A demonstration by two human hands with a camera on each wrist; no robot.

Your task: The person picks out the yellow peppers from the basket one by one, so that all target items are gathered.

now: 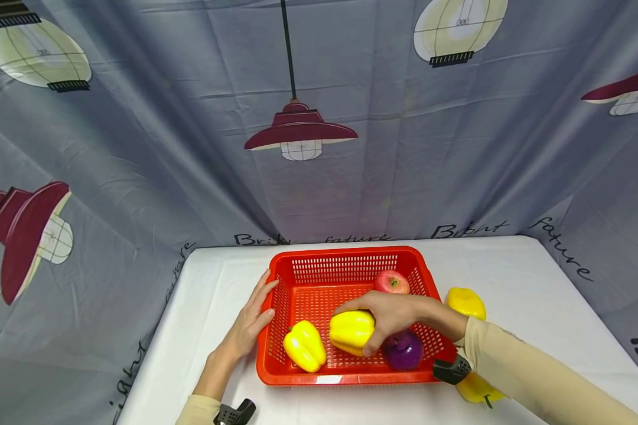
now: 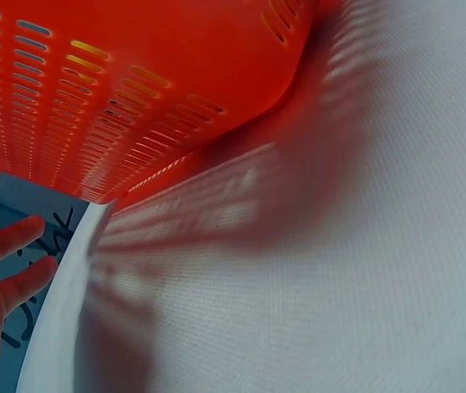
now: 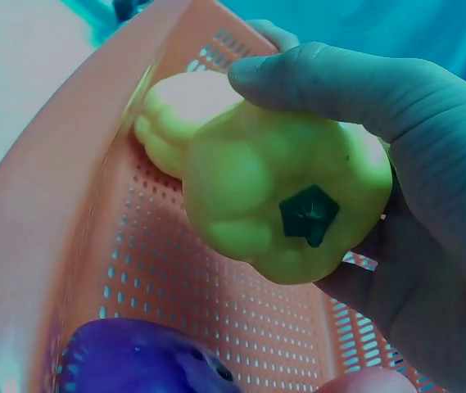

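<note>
My right hand grips a yellow bell pepper inside the red plastic basket. In the right wrist view, the thumb lies over the held pepper and its green stem faces the camera. Another yellow bell pepper lies in the basket's near left part. Close to the right hand are a round, glossy purple vegetable and a red apple, both in the basket. At the basket's left side is my left hand, its fingers extended by the rim and holding nothing.
Right of the basket, on the white tablecloth, lie a yellow pepper and another yellow pepper partly hidden by the right arm. A grey curtain printed with lamps hangs behind and beside the table.
</note>
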